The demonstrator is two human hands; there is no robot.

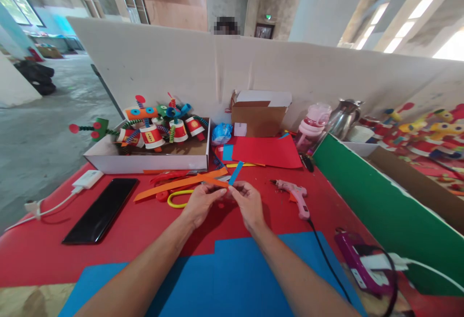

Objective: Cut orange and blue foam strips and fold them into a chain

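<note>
Paper strips are what's being worked here: an orange strip (181, 184) and a blue strip (236, 172) are pinched together where the two hands meet, just in front of the white box (145, 162). The left hand (201, 203) is closed in a fingertip pinch on the orange strip, whose long end trails off toward the phone (101, 209) side of the box. The right hand (248, 201) is pinched shut on the same joint, with the blue strip poking up past the fingers.

Both strips look like thin card: very light, flat, easily creased and floppy over any length, so they're probably best held near the crossing point, as is done now. Nothing slippery or breakable, though a crease would likely stay.

Inside the box, paper-cup figures (152, 131) with accordion-folded arms are piled. Right of the box, a pink glue gun (295, 196) lies on the red table (152, 225), hard plastic, cord attached. Yellow scissors (177, 198) sit in front of the box, partly hidden by the left hand.
</note>
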